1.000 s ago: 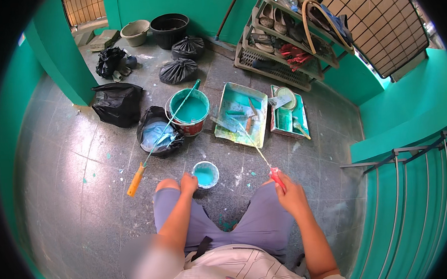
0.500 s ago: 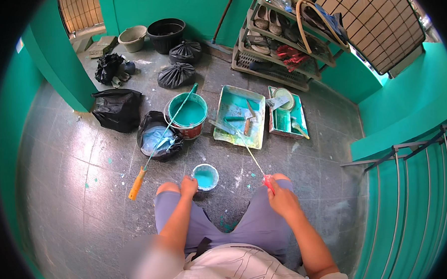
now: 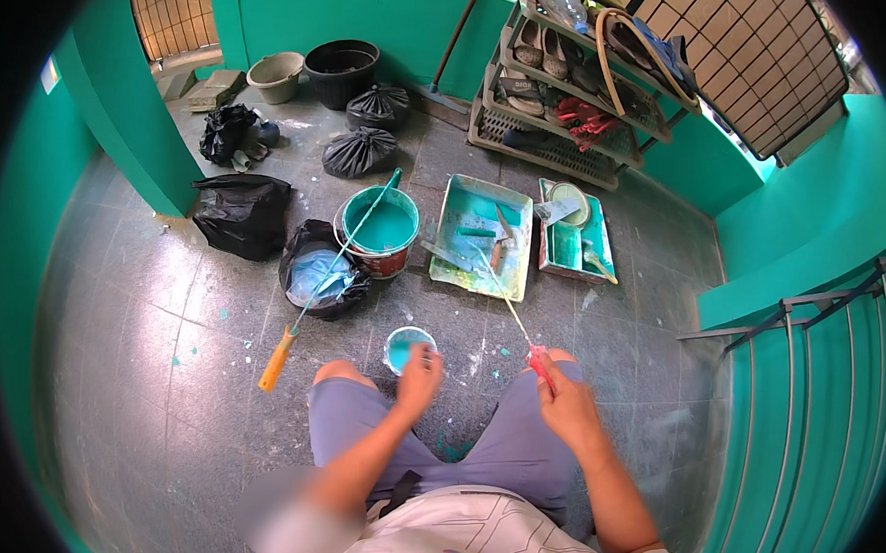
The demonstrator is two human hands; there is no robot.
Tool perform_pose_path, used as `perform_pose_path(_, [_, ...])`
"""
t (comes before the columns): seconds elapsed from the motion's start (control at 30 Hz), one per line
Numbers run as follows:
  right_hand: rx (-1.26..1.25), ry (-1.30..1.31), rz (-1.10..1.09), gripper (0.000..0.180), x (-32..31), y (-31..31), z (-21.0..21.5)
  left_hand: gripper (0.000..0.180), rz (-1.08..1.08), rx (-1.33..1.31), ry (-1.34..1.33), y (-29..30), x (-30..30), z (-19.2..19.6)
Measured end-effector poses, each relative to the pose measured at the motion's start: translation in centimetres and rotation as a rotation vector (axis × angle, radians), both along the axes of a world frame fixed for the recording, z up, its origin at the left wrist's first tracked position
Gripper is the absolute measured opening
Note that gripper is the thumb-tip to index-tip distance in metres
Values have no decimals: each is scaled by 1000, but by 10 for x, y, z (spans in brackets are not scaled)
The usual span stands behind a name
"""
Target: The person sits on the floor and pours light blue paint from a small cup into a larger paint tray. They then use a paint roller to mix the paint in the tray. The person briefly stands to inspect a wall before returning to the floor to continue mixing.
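A small paint roller with a red handle (image 3: 539, 363) is gripped in my right hand (image 3: 567, 402) above my right knee. Its thin rod runs forward to a green roller head (image 3: 476, 233) over a white paint tray (image 3: 467, 198). Scrapers and trowels (image 3: 501, 236) lie in that tray. Between my knees and the buckets stands a small white tub (image 3: 397, 353) of turquoise paint. My left hand (image 3: 421, 378) is over the tub's right rim, its fingers bent and blurred; whether they grip the rim is unclear. Another roller, with an orange handle (image 3: 277, 363), leans across a larger paint bucket (image 3: 386, 225).
A second tray (image 3: 563, 247) with a brush and a round lid sits right of the first. Black plastic bags (image 3: 243, 218) and basins (image 3: 341, 73) stand at the left and back. A shoe rack (image 3: 546, 143) is at the back right, and metal railings (image 3: 804, 389) line the right.
My left hand has moved from the small tub's left rim across to its right side. My right hand still holds the red-handled roller in nearly the same place. The view has shifted slightly.
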State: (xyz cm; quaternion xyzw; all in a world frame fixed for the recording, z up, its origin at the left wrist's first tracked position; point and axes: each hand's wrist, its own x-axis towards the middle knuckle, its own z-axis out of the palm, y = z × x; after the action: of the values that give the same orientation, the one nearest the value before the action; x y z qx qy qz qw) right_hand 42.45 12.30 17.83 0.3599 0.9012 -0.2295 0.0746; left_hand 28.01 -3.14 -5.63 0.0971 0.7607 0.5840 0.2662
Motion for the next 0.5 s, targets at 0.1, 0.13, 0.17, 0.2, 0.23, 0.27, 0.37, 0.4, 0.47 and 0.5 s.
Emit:
perform_pose_path(0.1, [18, -21, 38, 45, 6, -7, -14, 38, -211, 240, -359, 47, 48, 52])
perform_pose_path(0.13, [35, -27, 60, 45, 9, -7, -22, 40, -241, 254, -549, 59, 56, 68])
perform_pose_path(0.17, [49, -33, 81, 45, 11, -6, -27, 43, -331, 318, -671, 64, 57, 89])
perform_pose_path(0.2, [30, -59, 70, 45, 11, -8, -28, 47, -417, 382, -795, 69, 55, 103])
perform_pose_path(0.23, [12, -82, 61, 45, 8, -10, -25, 47, -403, 368, -815, 77, 57, 105])
perform_pose_path(0.27, [-5, -106, 51, 44, 5, -11, -23, 47, -389, 355, -836, 84, 59, 106])
perform_pose_path(0.37, [-43, -198, 113, 49, -4, -2, -28, 43, -410, 383, -959, 94, 50, 87])
perform_pose_path(0.4, [-56, -199, 117, 50, -8, 1, -31, 41, -425, 405, -1008, 97, 46, 76])
perform_pose_path(0.47, [-82, -203, 121, 51, -13, 5, -37, 37, -378, 367, -1029, 102, 39, 75])
perform_pose_path(0.5, [-84, -191, 116, 51, -14, 6, -43, 36, -359, 352, -1035, 107, 38, 67])
